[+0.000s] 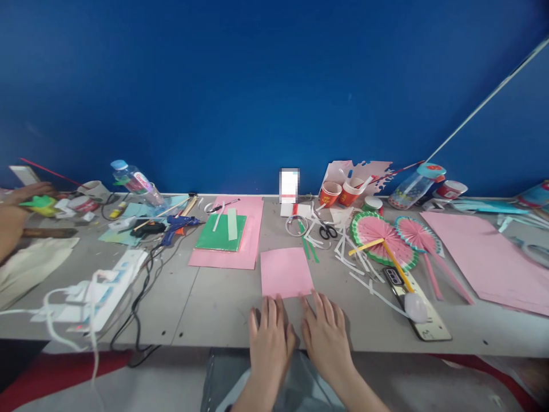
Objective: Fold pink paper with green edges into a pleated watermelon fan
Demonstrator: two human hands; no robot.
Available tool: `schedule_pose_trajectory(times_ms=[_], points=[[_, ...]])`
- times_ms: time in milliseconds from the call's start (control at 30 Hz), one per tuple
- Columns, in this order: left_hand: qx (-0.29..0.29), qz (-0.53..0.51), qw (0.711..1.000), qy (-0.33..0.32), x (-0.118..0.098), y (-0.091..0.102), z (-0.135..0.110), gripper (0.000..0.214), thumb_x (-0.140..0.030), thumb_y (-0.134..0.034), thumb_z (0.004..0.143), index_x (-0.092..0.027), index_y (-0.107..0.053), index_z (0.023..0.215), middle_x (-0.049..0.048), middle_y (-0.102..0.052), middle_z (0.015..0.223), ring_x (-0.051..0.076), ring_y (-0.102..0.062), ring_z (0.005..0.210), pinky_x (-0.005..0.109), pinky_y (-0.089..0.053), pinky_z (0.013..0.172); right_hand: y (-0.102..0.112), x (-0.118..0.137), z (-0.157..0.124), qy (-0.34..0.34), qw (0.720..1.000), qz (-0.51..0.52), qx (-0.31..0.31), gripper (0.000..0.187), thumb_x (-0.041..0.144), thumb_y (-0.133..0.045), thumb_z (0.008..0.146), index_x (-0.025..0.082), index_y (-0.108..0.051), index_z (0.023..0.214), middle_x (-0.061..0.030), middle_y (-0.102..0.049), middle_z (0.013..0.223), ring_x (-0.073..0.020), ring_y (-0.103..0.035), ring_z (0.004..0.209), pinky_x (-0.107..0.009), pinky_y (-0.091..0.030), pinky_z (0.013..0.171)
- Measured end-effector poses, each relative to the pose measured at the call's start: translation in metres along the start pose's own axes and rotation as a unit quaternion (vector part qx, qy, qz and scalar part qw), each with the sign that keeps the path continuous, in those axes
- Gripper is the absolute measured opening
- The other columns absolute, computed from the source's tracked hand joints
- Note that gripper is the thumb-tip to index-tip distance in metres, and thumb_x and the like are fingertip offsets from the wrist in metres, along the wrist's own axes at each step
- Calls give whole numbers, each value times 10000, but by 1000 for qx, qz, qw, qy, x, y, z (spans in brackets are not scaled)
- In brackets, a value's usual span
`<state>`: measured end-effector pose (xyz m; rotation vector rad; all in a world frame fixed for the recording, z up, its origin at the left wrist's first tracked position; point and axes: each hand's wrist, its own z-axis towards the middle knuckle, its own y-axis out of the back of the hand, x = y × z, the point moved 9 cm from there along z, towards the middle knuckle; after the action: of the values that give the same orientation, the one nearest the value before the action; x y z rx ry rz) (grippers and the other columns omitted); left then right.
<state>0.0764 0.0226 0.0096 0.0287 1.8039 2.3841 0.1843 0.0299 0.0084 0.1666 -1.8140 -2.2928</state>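
A square sheet of pink paper lies flat on the grey table in front of me. My left hand rests palm down at its near left edge, fingers stretched out and the tips touching the paper. At the near right corner my right hand lies the same way, its fingers extended on the table and the paper's edge. Neither hand grips anything. Behind the sheet are green paper strips and a roll of clear tape. Black-handled scissors lie to the right among white paper strips.
Green paper sits on larger pink paper to the left, beside a blue glue gun and a power strip. Rightward are watermelon paper fans, a phone and paper cups. Another person's arm reaches in at far left.
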Motion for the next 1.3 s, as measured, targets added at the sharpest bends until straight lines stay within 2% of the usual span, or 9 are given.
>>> schedule_pose_trajectory(times_ms=[100, 200, 300, 433, 567, 800, 967, 1167, 1300], points=[[-22, 1, 999, -32, -4, 1, 1, 420, -274, -435, 857, -137, -577, 1228, 114, -571, 1255, 264, -454, 1196, 490, -289, 1058, 0, 7, 2, 40, 999, 7, -32, 419, 231, -442, 858, 154, -564, 1251, -93, -517, 1347, -252, -419, 1241, -408, -287, 1036], [-36, -17, 998, -55, -4, -4, -1, 432, -232, -449, 836, -107, -565, 1233, 122, -561, 1252, 253, -464, 1182, 404, -377, 1012, 0, 11, 3, 57, 997, 23, -43, 436, 181, -436, 841, 111, -547, 1258, -102, -552, 1305, -222, -452, 1211, -369, -290, 1052], [-35, -37, 996, -70, -1, -9, -3, 484, -168, -434, 821, -80, -498, 1293, 124, -545, 1248, 242, -463, 1175, 338, -442, 934, 1, 11, 4, 55, 997, 43, -34, 449, 163, -425, 839, 134, -535, 1273, -86, -579, 1267, -213, -474, 1184, -380, -273, 1065], [-32, -47, 994, -93, -1, -7, -4, 506, -183, -440, 819, -118, -472, 1320, 108, -538, 1242, 255, -454, 1174, 392, -393, 999, 2, 15, 5, 54, 997, 49, -6, 456, 215, -443, 851, 250, -515, 1299, -59, -572, 1267, -239, -459, 1197, -448, -233, 1068], [-22, -47, 994, -95, 0, -6, -2, 523, -198, -466, 812, -158, -464, 1334, 97, -539, 1236, 257, -456, 1157, 397, -389, 995, 0, 16, 6, 37, 999, 38, 14, 443, 266, -463, 859, 292, -512, 1298, -71, -565, 1262, -264, -452, 1196, -495, -214, 1058], [-9, -31, 993, -115, -4, -11, -4, 566, -227, -479, 797, -147, -432, 1356, 114, -521, 1262, 264, -440, 1187, 426, -353, 1038, -5, 17, 3, 25, 999, 20, 37, 468, 289, -447, 873, 308, -463, 1340, -84, -534, 1309, -278, -422, 1235, -538, -201, 1052], [-6, -35, 993, -116, -4, -12, -3, 563, -196, -469, 791, -115, -442, 1348, 120, -525, 1256, 272, -427, 1185, 399, -385, 1000, -5, 18, 2, 23, 999, 23, 33, 484, 272, -429, 880, 325, -429, 1361, -90, -515, 1334, -270, -413, 1253, -559, -197, 1043], [0, -51, 992, -112, -2, -11, -2, 566, -189, -461, 798, -132, -429, 1361, 108, -521, 1262, 275, -416, 1189, 399, -384, 994, -4, 18, 2, 18, 999, 30, 9, 466, 286, -443, 880, 308, -458, 1345, -89, -535, 1305, -256, -425, 1243, -504, -204, 1069], [5, -55, 993, -104, -1, -12, -2, 556, -211, -465, 809, -173, -433, 1362, 100, -514, 1264, 273, -422, 1185, 409, -391, 993, -2, 15, 0, 7, 999, 47, -12, 419, 287, -407, 901, 247, -506, 1306, -71, -545, 1301, -242, -421, 1243, -470, -200, 1086]])
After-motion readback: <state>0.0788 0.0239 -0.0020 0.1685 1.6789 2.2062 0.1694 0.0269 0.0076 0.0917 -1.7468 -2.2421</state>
